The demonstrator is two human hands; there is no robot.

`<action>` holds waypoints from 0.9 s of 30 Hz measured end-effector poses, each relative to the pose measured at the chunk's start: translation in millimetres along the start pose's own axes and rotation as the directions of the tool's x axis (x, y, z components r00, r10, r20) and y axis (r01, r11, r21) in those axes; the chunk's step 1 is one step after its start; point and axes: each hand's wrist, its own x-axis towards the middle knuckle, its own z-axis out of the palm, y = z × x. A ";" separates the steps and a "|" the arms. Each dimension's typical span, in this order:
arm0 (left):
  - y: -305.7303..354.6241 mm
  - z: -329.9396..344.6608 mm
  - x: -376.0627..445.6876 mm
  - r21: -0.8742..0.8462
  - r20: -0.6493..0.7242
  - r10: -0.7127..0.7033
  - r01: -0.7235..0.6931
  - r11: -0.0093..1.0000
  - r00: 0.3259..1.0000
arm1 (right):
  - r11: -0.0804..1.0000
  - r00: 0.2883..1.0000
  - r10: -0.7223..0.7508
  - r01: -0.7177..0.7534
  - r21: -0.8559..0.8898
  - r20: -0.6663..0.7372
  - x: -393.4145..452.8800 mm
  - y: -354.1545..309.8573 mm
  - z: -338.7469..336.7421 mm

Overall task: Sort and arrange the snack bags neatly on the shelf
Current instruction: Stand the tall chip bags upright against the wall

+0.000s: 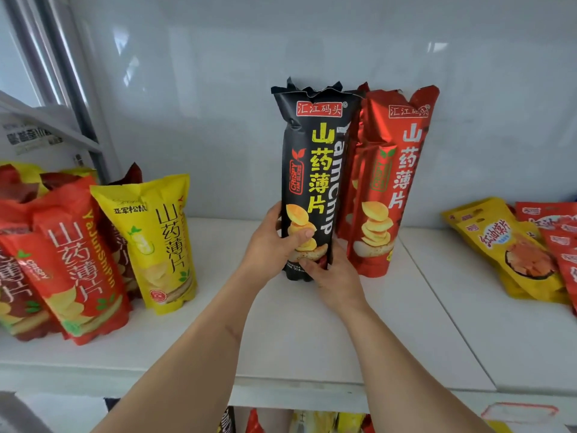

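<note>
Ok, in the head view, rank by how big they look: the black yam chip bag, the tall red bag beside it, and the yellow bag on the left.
1. black bag
2. tall red bag, nearly alike
3. yellow bag, though it sits nearer the camera

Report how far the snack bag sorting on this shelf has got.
Done: a tall red bag stands upright at the back wall. In hand: left hand and right hand grip the black bag at its base, upright beside the red one. Left: leaning bags at the left and flat packets at the right.
</note>
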 end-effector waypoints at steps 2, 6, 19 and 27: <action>-3.5 -0.9 10.0 -0.003 0.005 0.003 -0.003 1.000 1.000 | 1.000 1.000 0.005 -0.005 0.000 -0.006 9.7 2.5 4.1; -8.7 -3.1 27.6 -0.001 0.023 0.005 -0.005 1.000 1.000 | 0.997 0.997 0.057 -0.059 -0.046 -0.045 21.6 8.6 10.8; 11.1 28.1 -11.7 0.371 -0.350 0.487 -0.359 0.856 0.800 | 0.928 0.892 -0.117 -0.058 -0.368 -0.436 -23.5 -40.2 -69.7; 28.3 106.7 -31.9 0.173 0.080 0.098 -0.111 0.979 0.992 | 0.962 0.880 -0.096 -0.039 -0.271 -0.466 21.6 -59.2 -121.3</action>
